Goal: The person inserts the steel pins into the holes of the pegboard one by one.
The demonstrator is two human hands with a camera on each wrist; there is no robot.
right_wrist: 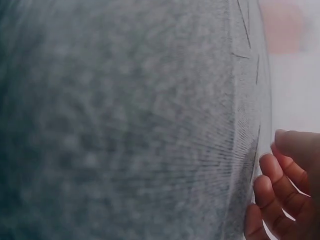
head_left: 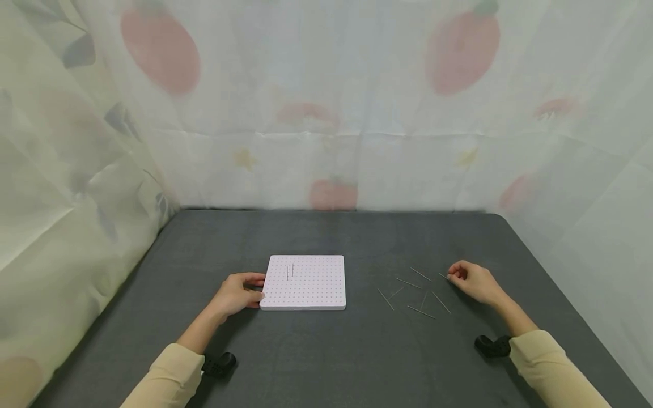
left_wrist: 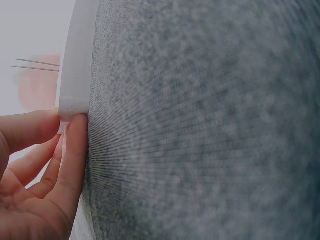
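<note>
A white pegboard (head_left: 316, 289) with rows of small holes lies on the dark table. Two thin metal pins (head_left: 287, 273) stand upright in its upper left part. My left hand (head_left: 237, 293) grips the board's left edge; in the left wrist view the thumb lies on top and a finger presses the white side wall (left_wrist: 77, 60). To the right, my right hand (head_left: 474, 281) has curled fingers and pinches a thin metal pin (head_left: 443, 276), which pokes out from the fingertips. In the right wrist view, the fingers (right_wrist: 272, 200) hide that pin.
Several loose metal pins (head_left: 421, 312) lie scattered on the table (head_left: 316, 357) between the board and my right hand. One pin (head_left: 441, 302) lies close to that hand. Patterned curtains (head_left: 265, 73) hang behind the table and at its sides.
</note>
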